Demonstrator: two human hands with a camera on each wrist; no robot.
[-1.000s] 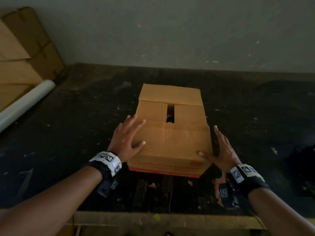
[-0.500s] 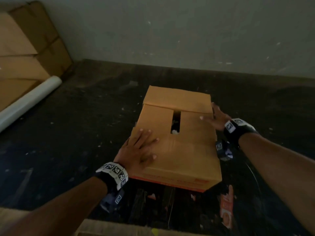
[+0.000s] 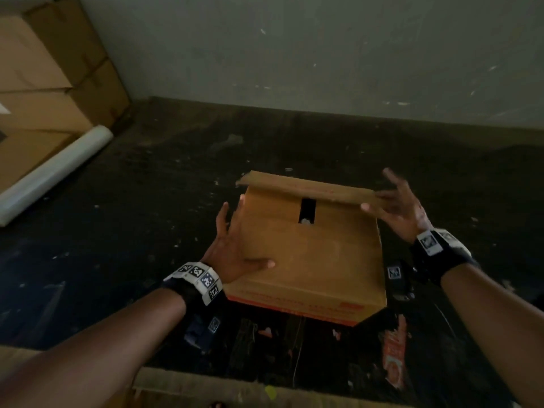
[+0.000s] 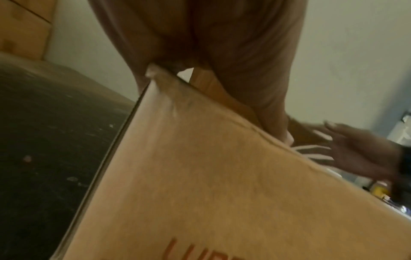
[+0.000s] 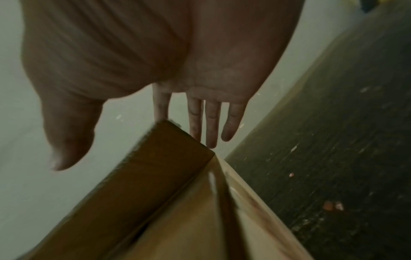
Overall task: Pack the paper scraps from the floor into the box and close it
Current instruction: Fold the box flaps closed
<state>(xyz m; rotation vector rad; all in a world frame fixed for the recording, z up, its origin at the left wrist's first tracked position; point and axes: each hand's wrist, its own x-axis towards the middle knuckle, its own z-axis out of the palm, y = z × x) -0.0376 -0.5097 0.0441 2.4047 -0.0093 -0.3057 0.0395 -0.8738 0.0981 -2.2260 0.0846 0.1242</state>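
Observation:
A brown cardboard box [image 3: 312, 260] with red print stands on the dark floor. Its near flap and two side flaps lie flat, and a white paper scrap [image 3: 306, 221] shows through the slot between them. The far flap [image 3: 306, 187] stands slightly raised. My left hand [image 3: 235, 245] rests on the box's left edge, thumb on top and fingers straight along the side. My right hand [image 3: 391, 201] is at the far flap's right end, fingers [image 5: 211, 123] straight behind the flap [image 5: 155, 167], thumb apart. In the left wrist view my palm [image 4: 222, 52] sits against the box [image 4: 222, 193].
Stacked cardboard boxes [image 3: 44, 83] and a white roll [image 3: 53, 175] lie at the left by the wall [image 3: 323, 54]. An orange packet [image 3: 393, 354] lies on the floor near the box's right front corner. A cardboard sheet [image 3: 206, 390] lines the near edge. Small specks dot the floor.
My right hand went from the box's near right corner to the far right corner, and the far flap rose. My left hand slid from the top to the left edge.

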